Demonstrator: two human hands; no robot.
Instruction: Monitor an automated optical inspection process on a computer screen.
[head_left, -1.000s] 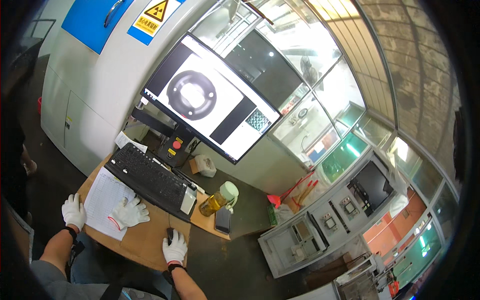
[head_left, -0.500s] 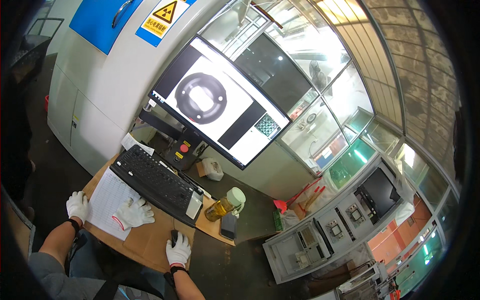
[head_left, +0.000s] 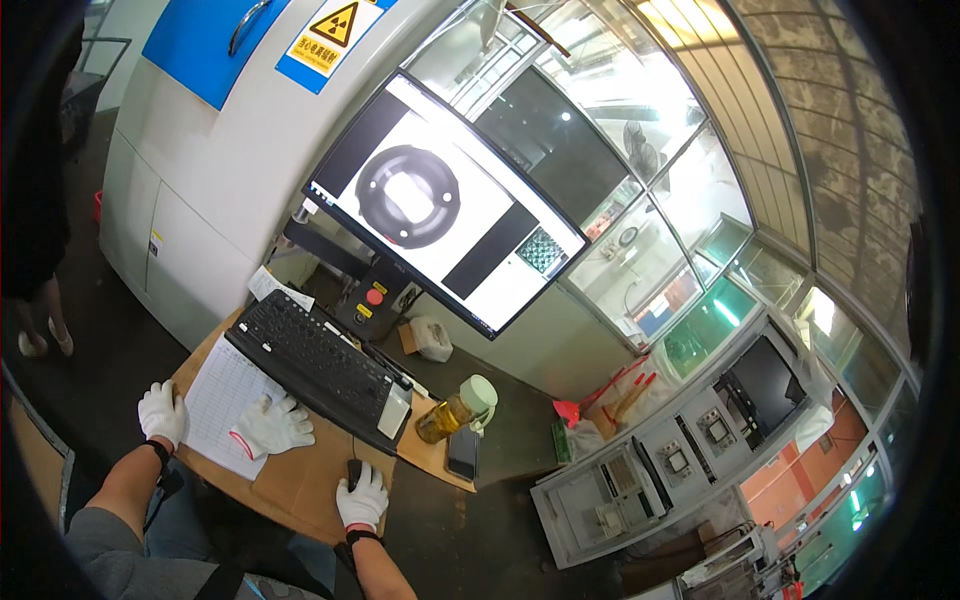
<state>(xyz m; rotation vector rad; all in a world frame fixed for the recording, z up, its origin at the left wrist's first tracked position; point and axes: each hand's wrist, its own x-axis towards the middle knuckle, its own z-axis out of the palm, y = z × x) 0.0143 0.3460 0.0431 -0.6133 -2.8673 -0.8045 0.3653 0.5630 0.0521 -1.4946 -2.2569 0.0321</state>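
My right hand [head_left: 362, 500], in a white knit glove, rests over a black computer mouse [head_left: 354, 470] on the brown desk board [head_left: 300, 492]. My left hand [head_left: 162, 414], gloved likewise, lies at the board's left edge with its fingers out and nothing visible in them. Beside it is a printed grid sheet [head_left: 212, 392]. A spare white glove [head_left: 272, 427] lies on the sheet, between my hands. Behind these sits a black keyboard [head_left: 315, 362]. Above the desk, a tilted monitor [head_left: 445, 205] displays a grey ring-shaped picture with bright spots.
Right of the keyboard stand a bottle of amber liquid [head_left: 455, 412] and a dark phone [head_left: 463, 452]. A red button box [head_left: 372, 300] is under the monitor. A large white cabinet [head_left: 200, 190] rises at left, a grey console [head_left: 670, 450] at right. Another person's legs [head_left: 42, 310] show far left.
The whole view has shifted slightly. At the far left, another person's legs and shoes have come into sight. My right hand stays on the mouse, and my left hand stays at the desk edge.
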